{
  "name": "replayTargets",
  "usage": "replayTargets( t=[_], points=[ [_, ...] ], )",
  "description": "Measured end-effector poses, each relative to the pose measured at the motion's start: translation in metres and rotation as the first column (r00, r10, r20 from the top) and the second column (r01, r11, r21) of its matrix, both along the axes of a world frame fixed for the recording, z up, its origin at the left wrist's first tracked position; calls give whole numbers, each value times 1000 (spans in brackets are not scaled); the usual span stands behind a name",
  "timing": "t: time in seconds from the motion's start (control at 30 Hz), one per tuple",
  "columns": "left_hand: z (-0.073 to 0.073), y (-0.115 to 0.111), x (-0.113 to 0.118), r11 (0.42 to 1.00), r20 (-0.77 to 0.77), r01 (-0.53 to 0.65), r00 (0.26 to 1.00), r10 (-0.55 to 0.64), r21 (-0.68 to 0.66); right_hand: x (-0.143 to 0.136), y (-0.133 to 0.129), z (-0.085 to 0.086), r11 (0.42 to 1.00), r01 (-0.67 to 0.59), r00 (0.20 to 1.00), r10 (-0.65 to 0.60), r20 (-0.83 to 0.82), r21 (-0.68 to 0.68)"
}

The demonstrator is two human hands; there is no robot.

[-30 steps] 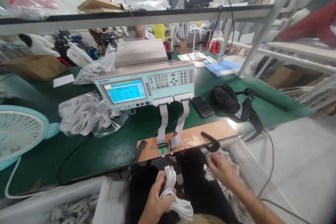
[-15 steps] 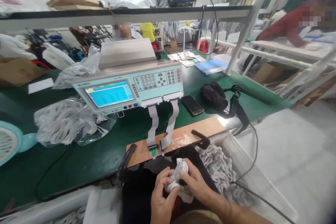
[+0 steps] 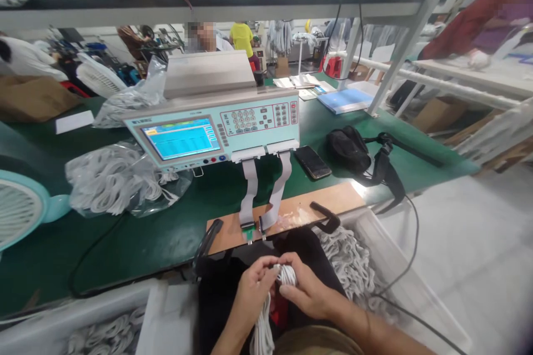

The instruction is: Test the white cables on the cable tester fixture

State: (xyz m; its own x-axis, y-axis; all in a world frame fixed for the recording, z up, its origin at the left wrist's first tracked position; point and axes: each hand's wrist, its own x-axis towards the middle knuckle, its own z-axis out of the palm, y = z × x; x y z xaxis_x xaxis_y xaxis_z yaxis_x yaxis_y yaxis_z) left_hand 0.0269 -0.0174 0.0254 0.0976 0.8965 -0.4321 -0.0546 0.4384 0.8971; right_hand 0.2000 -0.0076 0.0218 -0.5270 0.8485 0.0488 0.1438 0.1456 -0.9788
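Over my lap, my left hand (image 3: 252, 291) and my right hand (image 3: 307, 290) meet with fingertips close together around a coiled white cable (image 3: 286, 274). My right fingers wrap the coil's outer side, while the left thumb and fingers pinch its near end. Looped white cable (image 3: 262, 330) hangs down below my left hand; whether it belongs to the same coil I cannot tell. Beyond my hands, two grey ribbon cables (image 3: 249, 191) run from a pale blue tester (image 3: 179, 141) with a lit screen to small connectors at the board's front edge.
A wooden board (image 3: 300, 208) lies along the green table's (image 3: 166, 241) edge, with black clamps (image 3: 327, 216) on it. White bins (image 3: 420, 283) with cable coils stand right and left. A phone (image 3: 313, 162), black pouch (image 3: 348, 150), bagged cables (image 3: 112, 180) and fan (image 3: 20, 211) are around.
My hands have drawn closer together around the coil and turned it. A hanging length of looped cable now shows below my left hand. The view has shifted slightly.
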Motion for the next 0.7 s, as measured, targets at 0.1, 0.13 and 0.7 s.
replayTargets(
  t=[0.1,0.13,0.7],
  points=[
    [-1,2,6,998,-26,16,1000,-15,53,-1,-1,-2,999,-35,999,34,38,31],
    [-1,2,7,998,-27,22,999,-21,60,-1,-1,-3,999,-26,999,25,37,23],
    [-36,-5,4,906,-164,-355,904,396,231,-10,9,9,967,-192,977,173,122,166]
  ],
)
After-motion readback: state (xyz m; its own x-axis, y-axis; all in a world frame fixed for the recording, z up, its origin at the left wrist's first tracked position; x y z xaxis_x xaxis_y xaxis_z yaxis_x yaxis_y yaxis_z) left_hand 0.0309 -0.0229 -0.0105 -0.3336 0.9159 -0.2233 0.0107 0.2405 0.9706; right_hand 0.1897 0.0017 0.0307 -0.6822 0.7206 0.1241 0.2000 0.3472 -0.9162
